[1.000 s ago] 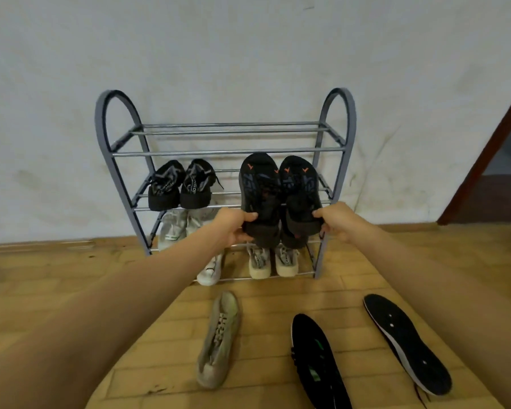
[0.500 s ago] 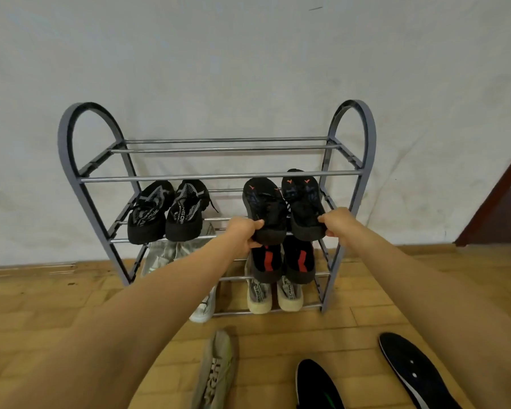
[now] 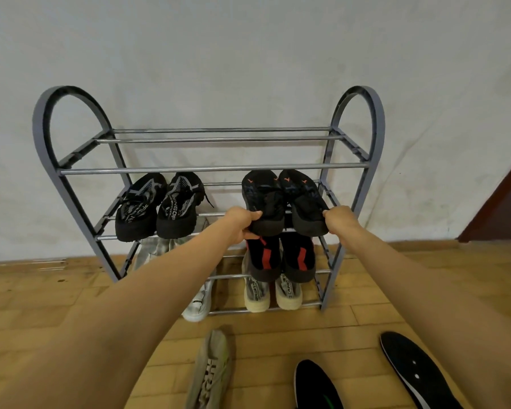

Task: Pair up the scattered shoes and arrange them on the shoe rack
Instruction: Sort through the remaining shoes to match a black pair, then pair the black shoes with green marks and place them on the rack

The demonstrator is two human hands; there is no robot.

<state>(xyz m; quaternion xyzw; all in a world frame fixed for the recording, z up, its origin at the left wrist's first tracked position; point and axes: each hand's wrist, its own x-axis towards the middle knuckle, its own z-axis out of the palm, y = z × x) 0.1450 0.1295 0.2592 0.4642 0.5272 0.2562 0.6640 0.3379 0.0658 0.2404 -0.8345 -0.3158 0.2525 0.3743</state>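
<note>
Fingers of the left hand [image 3: 241,224] curl around the heel of the left shoe of a black pair with orange marks [image 3: 283,202], thumb on top; the right hand [image 3: 340,221] grips the heel of the pair's right shoe the same way. Both shoes lie side by side, touching, toes toward the wall, on the second tier from the top of the grey shoe rack [image 3: 213,168]. At the left end of that same tier sits a black-and-white lettered pair [image 3: 157,208]. One tier below, under the held pair, stands a black pair with red stripes [image 3: 281,258], and on the bottom tier under those a cream pair [image 3: 273,293]. The rack's top tier holds nothing. On the wooden floor in front of the rack lie a single beige sneaker [image 3: 211,370] and two black shoes [image 3: 316,385], well apart from it.
</note>
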